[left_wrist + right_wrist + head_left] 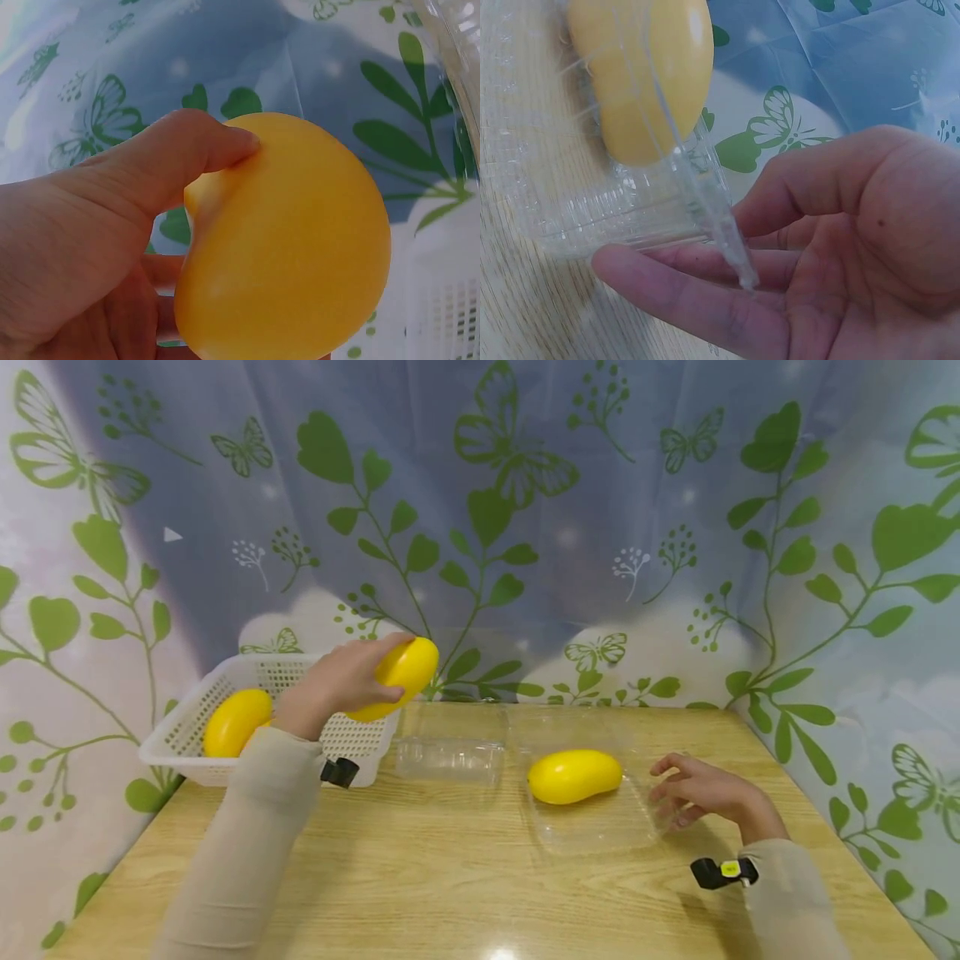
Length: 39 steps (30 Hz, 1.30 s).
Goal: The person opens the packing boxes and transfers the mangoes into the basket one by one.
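Observation:
A smooth yellow mango (408,672) is in my left hand (341,681), lifted over the right side of the white basket. In the left wrist view the thumb presses on the mango (292,240) and fingers curl behind it. Another mango (576,777) lies on its side in a clear plastic container (592,839) on the table. My right hand (708,793) is at that container's right edge. In the right wrist view the container's clear rim (724,240) passes between the thumb and the loosely extended fingers (682,292); a firm grip does not show.
The white perforated basket (180,764) stands at the back left and holds a yellow mango (234,722), with another yellow piece partly hidden by my left forearm. A second clear plastic container (450,764) sits between basket and mango container. A patterned curtain (637,527) hangs behind the table.

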Each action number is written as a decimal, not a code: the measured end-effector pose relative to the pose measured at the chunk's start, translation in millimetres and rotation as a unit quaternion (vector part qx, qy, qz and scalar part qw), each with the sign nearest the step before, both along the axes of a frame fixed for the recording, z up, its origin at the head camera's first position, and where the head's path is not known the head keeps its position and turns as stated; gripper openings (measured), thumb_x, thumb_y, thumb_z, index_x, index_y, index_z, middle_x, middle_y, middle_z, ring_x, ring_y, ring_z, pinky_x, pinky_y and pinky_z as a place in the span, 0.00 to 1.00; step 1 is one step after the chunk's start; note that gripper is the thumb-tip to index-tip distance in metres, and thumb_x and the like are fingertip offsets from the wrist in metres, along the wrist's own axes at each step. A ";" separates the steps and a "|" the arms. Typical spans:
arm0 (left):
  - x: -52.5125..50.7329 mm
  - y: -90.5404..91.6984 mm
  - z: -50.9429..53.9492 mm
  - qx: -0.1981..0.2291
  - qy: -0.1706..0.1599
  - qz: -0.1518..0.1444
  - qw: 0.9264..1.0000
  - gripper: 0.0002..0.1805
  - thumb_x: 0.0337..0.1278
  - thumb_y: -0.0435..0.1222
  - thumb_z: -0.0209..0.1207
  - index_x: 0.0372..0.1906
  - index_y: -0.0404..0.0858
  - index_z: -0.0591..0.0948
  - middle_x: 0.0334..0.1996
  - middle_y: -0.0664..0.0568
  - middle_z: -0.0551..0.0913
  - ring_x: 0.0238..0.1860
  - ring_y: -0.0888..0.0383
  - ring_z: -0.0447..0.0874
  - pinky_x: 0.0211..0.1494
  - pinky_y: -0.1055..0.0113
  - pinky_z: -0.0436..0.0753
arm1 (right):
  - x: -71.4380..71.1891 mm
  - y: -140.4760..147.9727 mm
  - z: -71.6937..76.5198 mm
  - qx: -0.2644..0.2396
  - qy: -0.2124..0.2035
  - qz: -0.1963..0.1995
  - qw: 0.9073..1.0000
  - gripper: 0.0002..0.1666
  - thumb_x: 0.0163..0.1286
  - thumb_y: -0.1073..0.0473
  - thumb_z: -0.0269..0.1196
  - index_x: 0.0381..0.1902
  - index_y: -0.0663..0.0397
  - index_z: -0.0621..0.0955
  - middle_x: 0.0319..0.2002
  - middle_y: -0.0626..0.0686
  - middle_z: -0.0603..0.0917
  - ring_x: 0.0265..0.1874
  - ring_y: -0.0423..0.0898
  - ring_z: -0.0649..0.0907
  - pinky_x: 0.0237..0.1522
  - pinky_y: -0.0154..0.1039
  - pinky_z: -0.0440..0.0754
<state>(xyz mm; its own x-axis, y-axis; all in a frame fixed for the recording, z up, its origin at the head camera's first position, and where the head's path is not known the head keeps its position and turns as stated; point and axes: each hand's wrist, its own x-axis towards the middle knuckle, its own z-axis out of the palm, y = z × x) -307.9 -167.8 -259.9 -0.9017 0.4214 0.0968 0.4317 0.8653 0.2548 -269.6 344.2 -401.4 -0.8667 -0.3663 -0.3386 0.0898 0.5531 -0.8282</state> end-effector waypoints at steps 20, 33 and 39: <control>-6.4 -39.8 -0.1 -0.032 -0.038 0.037 0.998 0.47 0.68 0.38 0.64 0.84 0.47 0.51 0.65 0.28 0.74 0.60 0.36 0.77 0.61 0.36 0.78 | -0.8 0.0 -0.4 0.002 -0.003 -0.004 1.000 0.28 0.79 0.64 0.52 0.68 0.74 0.57 0.58 0.75 0.79 0.47 0.55 0.88 0.41 0.46 0.90; -19.3 -55.0 -6.2 -0.071 -0.069 0.054 0.994 0.44 0.72 0.39 0.60 0.84 0.45 0.49 0.69 0.23 0.68 0.64 0.29 0.73 0.63 0.32 0.76 | -1.2 -0.2 -0.6 0.002 0.002 0.001 1.000 0.29 0.79 0.63 0.53 0.69 0.75 0.57 0.59 0.77 0.79 0.47 0.57 0.88 0.41 0.48 0.90; -23.8 -61.1 -7.9 -0.077 -0.087 0.072 0.991 0.45 0.75 0.40 0.57 0.85 0.45 0.45 0.72 0.20 0.61 0.68 0.24 0.68 0.67 0.27 0.71 | 0.0 -0.9 -0.6 0.004 0.000 -0.002 1.000 0.30 0.79 0.63 0.54 0.69 0.74 0.57 0.58 0.75 0.80 0.46 0.56 0.88 0.41 0.48 0.90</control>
<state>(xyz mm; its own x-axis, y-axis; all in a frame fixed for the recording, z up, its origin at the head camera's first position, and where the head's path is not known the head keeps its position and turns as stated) -331.8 -228.9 -267.8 -0.9511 0.2844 -0.1201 0.2617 0.9491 0.1752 -269.7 343.3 -402.0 -0.8686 -0.3600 -0.3405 0.0917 0.5585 -0.8244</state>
